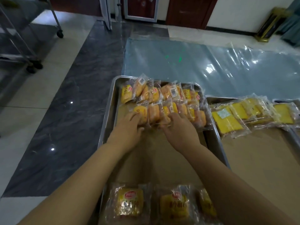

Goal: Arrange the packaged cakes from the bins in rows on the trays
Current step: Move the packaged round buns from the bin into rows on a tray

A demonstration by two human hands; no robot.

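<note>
A steel tray [108, 111] lined with brown paper lies on the floor in front of me. Two rows of clear-wrapped orange cakes [162, 95] lean against each other at its far end. My left hand [129, 129] grips the leftmost cake of the near row [141, 113], fingers curled over its front edge. My right hand [180, 127] holds cakes in the middle of that row [167, 112]. Three more packaged cakes [129, 203] lie flat at the tray's near end, between my forearms.
A second steel tray [211, 140] on the right carries flat yellow sliced cakes [235, 117] in clear wrappers. A blue plastic sheet [194, 65] covers the floor beyond. A wheeled metal rack [24, 38] stands far left. No bins are in view.
</note>
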